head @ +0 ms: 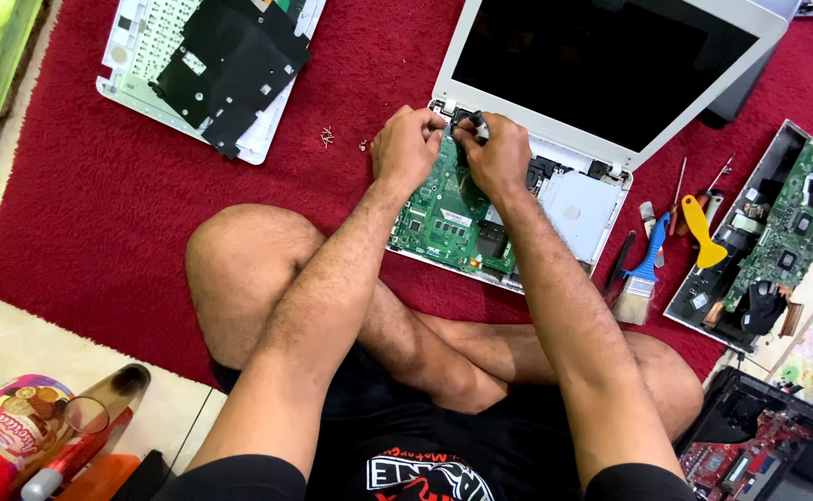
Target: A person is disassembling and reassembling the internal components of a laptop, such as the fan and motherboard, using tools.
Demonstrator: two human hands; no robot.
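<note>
An opened white laptop lies on a red carpet, its dark screen tilted back and its green circuit board exposed. My left hand rests on the board's far left corner near the hinge, fingers curled. My right hand is beside it, pinching a small dark part at the same corner. Both hands nearly touch each other. What my left fingers grip is hidden.
A detached white keyboard cover with a black sheet lies at the far left. Small screws sit on the carpet. A paintbrush, yellow pry tool and screwdrivers lie right, beside another opened laptop base.
</note>
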